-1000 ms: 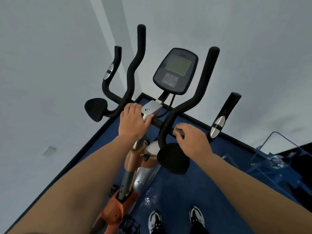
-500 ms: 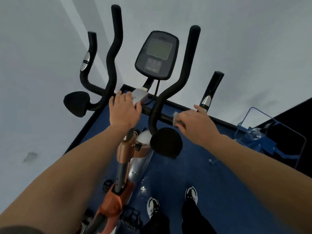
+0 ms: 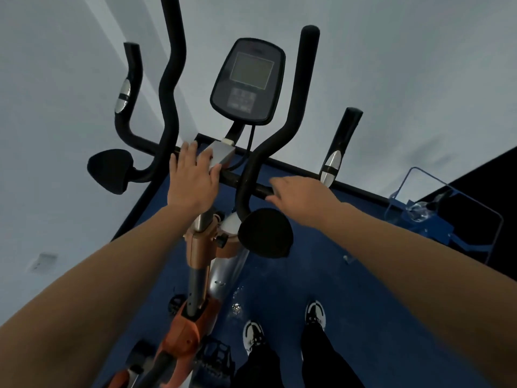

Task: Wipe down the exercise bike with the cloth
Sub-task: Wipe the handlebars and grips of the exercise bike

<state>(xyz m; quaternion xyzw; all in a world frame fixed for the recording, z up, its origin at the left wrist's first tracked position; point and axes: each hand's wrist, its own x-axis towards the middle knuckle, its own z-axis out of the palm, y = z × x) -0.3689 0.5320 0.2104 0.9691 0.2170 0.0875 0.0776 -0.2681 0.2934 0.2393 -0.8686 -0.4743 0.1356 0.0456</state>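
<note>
The exercise bike stands in front of me, with its grey console (image 3: 249, 79) up top, black curved handlebars, and an orange frame (image 3: 184, 337) below. My left hand (image 3: 193, 180) lies over the black crossbar (image 3: 232, 179), fingers reaching onto the grey clamp (image 3: 222, 154). My right hand (image 3: 302, 197) is curled over the crossbar just right of the inner right bar, above the black elbow pad (image 3: 264, 233). The cloth is hidden under that hand.
White walls meet in a corner behind the bike. The floor (image 3: 363, 317) is blue, and my two shoes (image 3: 253, 336) stand right of the frame. A blue wire rack (image 3: 425, 217) holding a clear bottle stands at the right. A pedal (image 3: 215, 357) sticks out low.
My right hand has slid right along the crossbar, and the grey cloth seen at its fingertips is now covered. My left hand has stayed at the clamp, fingers flatter.
</note>
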